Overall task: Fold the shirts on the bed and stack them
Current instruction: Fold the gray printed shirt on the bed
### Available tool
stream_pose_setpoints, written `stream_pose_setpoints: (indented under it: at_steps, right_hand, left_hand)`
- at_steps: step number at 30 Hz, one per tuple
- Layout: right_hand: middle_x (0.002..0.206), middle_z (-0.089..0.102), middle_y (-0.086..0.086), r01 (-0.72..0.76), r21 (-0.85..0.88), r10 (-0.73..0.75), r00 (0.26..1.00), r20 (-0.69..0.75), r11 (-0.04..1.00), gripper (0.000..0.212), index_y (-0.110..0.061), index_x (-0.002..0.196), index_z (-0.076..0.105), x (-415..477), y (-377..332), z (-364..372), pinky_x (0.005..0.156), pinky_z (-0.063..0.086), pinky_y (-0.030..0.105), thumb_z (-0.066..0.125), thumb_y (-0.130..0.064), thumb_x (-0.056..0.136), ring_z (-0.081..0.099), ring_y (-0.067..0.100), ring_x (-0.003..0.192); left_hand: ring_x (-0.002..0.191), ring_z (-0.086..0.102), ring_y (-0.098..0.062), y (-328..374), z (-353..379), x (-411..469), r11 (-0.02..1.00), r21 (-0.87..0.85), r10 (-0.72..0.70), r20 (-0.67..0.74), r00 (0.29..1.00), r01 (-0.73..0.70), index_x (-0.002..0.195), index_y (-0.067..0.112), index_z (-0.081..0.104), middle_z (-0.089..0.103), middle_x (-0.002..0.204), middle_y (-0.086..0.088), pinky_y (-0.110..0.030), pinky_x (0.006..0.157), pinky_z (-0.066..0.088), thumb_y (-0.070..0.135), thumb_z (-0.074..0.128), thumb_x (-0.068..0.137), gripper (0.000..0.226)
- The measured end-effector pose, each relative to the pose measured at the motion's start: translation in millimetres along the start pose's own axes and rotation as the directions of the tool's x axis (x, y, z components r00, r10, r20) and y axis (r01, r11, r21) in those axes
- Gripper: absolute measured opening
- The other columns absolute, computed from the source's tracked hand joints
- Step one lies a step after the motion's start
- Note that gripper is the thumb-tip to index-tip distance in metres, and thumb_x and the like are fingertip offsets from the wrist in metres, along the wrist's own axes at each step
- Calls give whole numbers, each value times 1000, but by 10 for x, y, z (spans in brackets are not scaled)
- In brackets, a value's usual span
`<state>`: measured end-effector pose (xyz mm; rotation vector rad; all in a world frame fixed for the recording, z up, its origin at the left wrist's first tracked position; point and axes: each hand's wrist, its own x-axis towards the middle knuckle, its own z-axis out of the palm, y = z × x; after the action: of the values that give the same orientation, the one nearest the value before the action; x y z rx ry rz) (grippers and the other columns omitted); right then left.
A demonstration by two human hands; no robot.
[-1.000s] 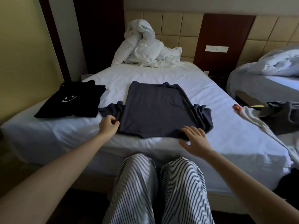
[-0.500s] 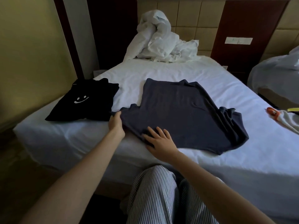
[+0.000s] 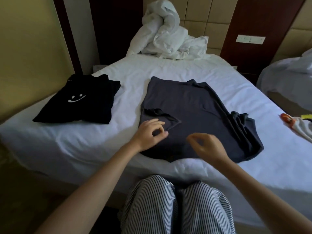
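Observation:
A dark grey shirt (image 3: 194, 105) lies flat in the middle of the white bed (image 3: 84, 139). Its left sleeve (image 3: 162, 115) is folded in over the body, and its right side is bunched in folds (image 3: 243, 125). My left hand (image 3: 150, 134) hovers over the shirt's near left corner with loosely curled fingers and holds nothing. Over the near hem, my right hand (image 3: 206, 146) is blurred, its fingers relaxed and empty. To the left of the grey shirt, a folded black shirt (image 3: 79, 102) with a white smiley lies on the bed.
A crumpled white duvet (image 3: 168, 34) is heaped at the head of the bed. A second bed (image 3: 287, 78) stands to the right. A white garment (image 3: 302, 130) and a small orange object (image 3: 287, 118) lie at the right edge. My striped knees touch the bed's near side.
My left hand carried the left sleeve in over the shirt's body and let it go. My right hand lifted off the shirt's near edge. The view shifted slightly.

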<state>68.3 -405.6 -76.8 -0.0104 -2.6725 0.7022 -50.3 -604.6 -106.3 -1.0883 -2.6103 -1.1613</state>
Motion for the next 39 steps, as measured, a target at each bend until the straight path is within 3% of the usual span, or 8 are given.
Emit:
stream_pose_setpoints:
  at_steps: [6, 9, 14, 19, 22, 27, 32, 39]
  right_hand:
    - [107, 69, 2, 51, -42, -50, 999, 22, 998, 25, -15, 106, 70, 330, 15, 103, 88, 43, 33, 52, -20, 89, 62, 24, 102]
    - [127, 59, 0, 83, -89, -77, 994, 73, 993, 44, -19, 123, 60, 622, -49, 312, 99, 35, 37, 42, -32, 85, 51, 23, 121]
    - [157, 11, -11, 60, -327, 36, 959, 280, 943, 66, -39, 147, 17, 655, 120, 747, 115, 4, 33, 4, -52, 84, 5, 17, 145]
    - [158, 3, -11, 39, -330, 38, 974, 224, 943, 81, -42, 147, 13, 650, 157, 794, 116, -6, 34, -10, -60, 72, -3, 17, 145]
    - [158, 4, -7, 21, -337, 53, 977, 208, 941, 81, -40, 147, 14, 633, 151, 817, 116, -5, 34, -8, -60, 72, -1, 18, 145]
    - [158, 8, -6, 34, -326, 38, 976, 214, 945, 81, -38, 147, 16, 652, 135, 828, 116, -2, 34, -7, -59, 72, 2, 18, 145]
    - [157, 14, -4, 29, -267, 27, 978, 205, 963, 51, -34, 147, 23, 647, 143, 779, 117, 0, 34, 27, -46, 97, 6, 19, 145]
    - [104, 69, 3, 43, -115, -81, 934, -348, 992, 38, -13, 103, 68, 530, 613, -26, 84, 46, 36, 43, -24, 76, 64, 26, 98]
  left_hand:
    - [84, 61, -30, 13, -223, 404, 981, 49, -181, -84, 980, 185, 87, -1, 61, 66, 90, -17, -46, 77, 46, 25, 43, 95, 32]
    - [113, 55, -27, -112, -111, 675, 952, 230, -202, -14, 979, 200, 112, 12, 64, 63, 119, -10, -42, 96, 42, 25, 38, 98, 32]
    - [146, -5, -20, -292, 146, 935, 835, 505, -262, 14, 965, 219, 151, 32, 3, -6, 160, -4, -44, 116, 2, 38, 26, 101, 56]
    - [107, 55, -38, -272, 189, 1065, 912, 346, -9, -519, 855, 219, 110, 5, 58, 57, 117, -19, -44, 86, 44, 8, 54, 85, 26]
    - [90, 57, -34, -345, 336, 943, 868, 372, -164, -410, 897, 329, 89, 7, 60, 64, 92, -12, -38, 75, 39, 16, 49, 89, 14]
    - [135, 33, -25, -363, 313, 947, 839, 480, -217, -137, 967, 256, 143, 24, 39, 40, 147, -6, -38, 108, 24, 38, 34, 99, 47]
    - [146, -2, -22, -288, 298, 948, 765, 574, -412, 86, 907, 293, 150, 37, 5, 0, 160, 0, -43, 117, -4, 49, 12, 100, 52]
    - [146, -3, -19, 474, 591, 1022, 850, 506, -284, 208, 936, 146, 150, 32, 14, 2, 160, 1, -45, 115, -3, 48, 21, 101, 52]
